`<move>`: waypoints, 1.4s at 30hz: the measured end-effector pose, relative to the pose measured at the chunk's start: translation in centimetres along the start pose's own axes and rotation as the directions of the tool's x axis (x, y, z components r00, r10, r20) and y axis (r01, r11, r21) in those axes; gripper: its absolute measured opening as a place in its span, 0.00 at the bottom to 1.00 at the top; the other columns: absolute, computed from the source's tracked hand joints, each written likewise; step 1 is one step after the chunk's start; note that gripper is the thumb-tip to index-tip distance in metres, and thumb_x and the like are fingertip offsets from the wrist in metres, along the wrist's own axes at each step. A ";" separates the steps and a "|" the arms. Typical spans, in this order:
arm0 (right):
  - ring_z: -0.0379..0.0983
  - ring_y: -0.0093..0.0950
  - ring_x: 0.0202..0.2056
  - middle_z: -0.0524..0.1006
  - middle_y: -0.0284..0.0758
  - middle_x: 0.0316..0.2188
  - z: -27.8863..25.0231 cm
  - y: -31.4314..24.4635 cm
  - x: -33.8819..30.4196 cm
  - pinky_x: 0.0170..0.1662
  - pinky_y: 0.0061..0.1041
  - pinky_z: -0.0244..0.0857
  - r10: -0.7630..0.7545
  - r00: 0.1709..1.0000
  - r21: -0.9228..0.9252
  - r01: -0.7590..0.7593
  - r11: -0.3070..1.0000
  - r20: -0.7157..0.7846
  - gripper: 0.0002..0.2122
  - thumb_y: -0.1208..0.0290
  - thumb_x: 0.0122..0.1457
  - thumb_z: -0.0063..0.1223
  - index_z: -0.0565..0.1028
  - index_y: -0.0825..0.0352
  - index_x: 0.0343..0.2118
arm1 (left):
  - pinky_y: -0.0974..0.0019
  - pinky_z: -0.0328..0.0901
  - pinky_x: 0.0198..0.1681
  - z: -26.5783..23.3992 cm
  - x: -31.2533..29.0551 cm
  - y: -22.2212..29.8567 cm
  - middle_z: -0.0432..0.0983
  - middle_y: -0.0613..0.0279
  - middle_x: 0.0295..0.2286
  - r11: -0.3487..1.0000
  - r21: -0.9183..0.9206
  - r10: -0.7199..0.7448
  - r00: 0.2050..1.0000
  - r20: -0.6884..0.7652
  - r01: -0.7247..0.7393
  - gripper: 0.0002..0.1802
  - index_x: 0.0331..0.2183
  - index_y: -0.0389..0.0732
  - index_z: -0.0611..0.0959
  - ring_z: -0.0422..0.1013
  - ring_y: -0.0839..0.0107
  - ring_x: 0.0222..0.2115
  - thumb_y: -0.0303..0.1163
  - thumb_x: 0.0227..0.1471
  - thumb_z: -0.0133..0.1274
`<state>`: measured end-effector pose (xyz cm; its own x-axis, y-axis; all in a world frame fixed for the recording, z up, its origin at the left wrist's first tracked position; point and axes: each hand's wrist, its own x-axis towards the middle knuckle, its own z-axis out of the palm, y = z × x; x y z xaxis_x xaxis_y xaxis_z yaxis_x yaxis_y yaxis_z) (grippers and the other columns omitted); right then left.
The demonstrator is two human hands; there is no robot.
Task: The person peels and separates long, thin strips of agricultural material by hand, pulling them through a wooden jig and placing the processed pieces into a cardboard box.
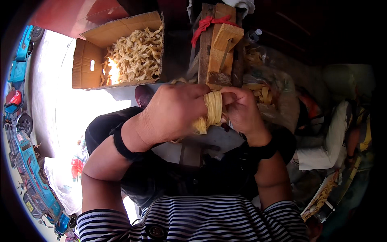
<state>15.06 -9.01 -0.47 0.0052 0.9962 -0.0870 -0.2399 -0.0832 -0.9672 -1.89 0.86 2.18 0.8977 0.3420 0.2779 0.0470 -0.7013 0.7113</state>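
A bundle of pale yellow, soft-looking flat strips (214,107) is held up between my hands, in front of a wooden stand (219,56). My left hand (171,111) is closed at its left side, fingers curled in and partly hidden behind the strips. From the right, my right hand (246,111) grips the same bundle, thumb and fingers bent around its edge. Loose ends hang below, near my left fingers. Over the upper part of the stand a red cloth strip (209,25) is tied. The stand's lower end comes close above the bundle.
At the upper left a cardboard box (121,29) holds many pale knotted pieces (135,56). To the right, a clear plastic bag (282,90) lies by more yellow strips (265,96). A bottle (254,34) stands beside the wooden stand. Blue vehicles (34,169) are at the far left.
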 end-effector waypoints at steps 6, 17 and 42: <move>0.68 0.14 0.29 0.74 0.28 0.27 0.4 1.9 0.1 0.33 0.13 0.62 0.353 0.902 0.602 -0.428 0.674 0.247 0.04 0.76 0.57 0.49 0.76 0.68 0.31 | 0.67 0.70 0.25 0.8 -1.0 -0.7 0.73 0.61 0.31 0.940 0.311 0.166 0.984 -0.061 -0.139 0.16 0.33 0.42 0.82 0.74 0.66 0.28 0.28 0.35 0.63; 0.71 0.18 0.24 0.77 0.30 0.22 0.1 0.5 -0.4 0.27 0.19 0.63 -0.165 0.985 -0.575 0.162 0.802 0.048 0.11 0.66 0.61 0.50 0.75 0.70 0.27 | 0.66 0.71 0.37 0.5 -0.8 0.1 0.73 0.52 0.43 0.955 0.101 -0.289 0.950 0.115 0.279 0.17 0.30 0.33 0.82 0.75 0.58 0.37 0.13 0.31 0.55; 0.67 0.12 0.25 0.75 0.27 0.21 -2.5 0.0 0.1 0.27 0.12 0.60 -0.009 0.941 -0.274 -0.090 0.957 -0.337 0.10 0.67 0.55 0.58 0.75 0.70 0.26 | 0.77 0.65 0.29 1.1 1.5 -1.3 0.75 0.67 0.24 0.479 -0.730 -0.655 0.752 0.072 0.487 0.07 0.33 0.38 0.79 0.70 0.80 0.24 0.30 0.51 0.56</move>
<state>17.50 -9.01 -1.10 0.3344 0.9298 -0.1540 0.0362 -0.1760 -0.9837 -0.13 1.56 0.97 0.6758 0.6715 -0.3039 0.1400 0.2878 0.9474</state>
